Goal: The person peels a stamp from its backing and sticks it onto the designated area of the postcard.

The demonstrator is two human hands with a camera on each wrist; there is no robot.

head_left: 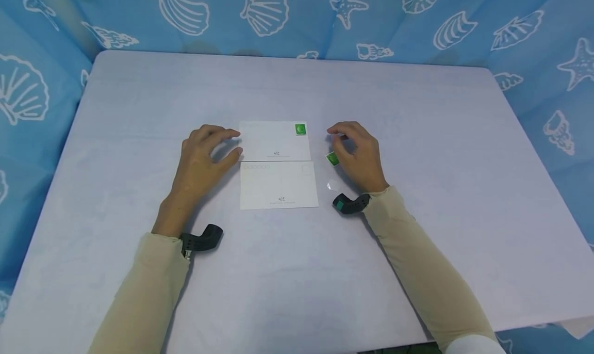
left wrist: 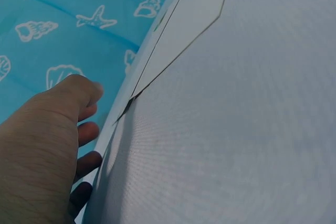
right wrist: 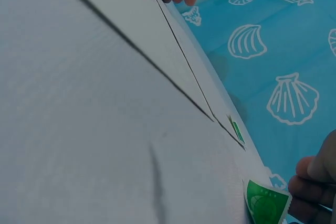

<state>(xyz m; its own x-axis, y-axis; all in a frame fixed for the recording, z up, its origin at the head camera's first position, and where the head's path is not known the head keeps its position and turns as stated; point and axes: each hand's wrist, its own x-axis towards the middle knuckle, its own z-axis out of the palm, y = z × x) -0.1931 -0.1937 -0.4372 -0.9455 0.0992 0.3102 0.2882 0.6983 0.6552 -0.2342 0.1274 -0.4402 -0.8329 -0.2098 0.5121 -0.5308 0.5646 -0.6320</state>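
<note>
Left hand (head_left: 200,155) and right hand (head_left: 358,155) flank a white upper card (head_left: 271,140)

A green stamp (head_left: 300,129) sits at the card's 2 o'clock; a lower card (head_left: 276,186) adjoins at 6 o'clock on the table (head_left: 278,271). Left fingers spread wide; the right hand, loosely curled, narrow, has a loose stamp (head_left: 332,159) at its 9 o'clock

you see | upper card (head_left: 266,141): white, small grey print | stamp (head_left: 300,129) on its corner: green | lower card (head_left: 278,186) below it: white | loose stamp (head_left: 332,158) right of it: green | your sleeves (head_left: 417,256) nearer you: beige | curtain (head_left: 315,13) beyond it: blue, white seashells, starfish
</note>
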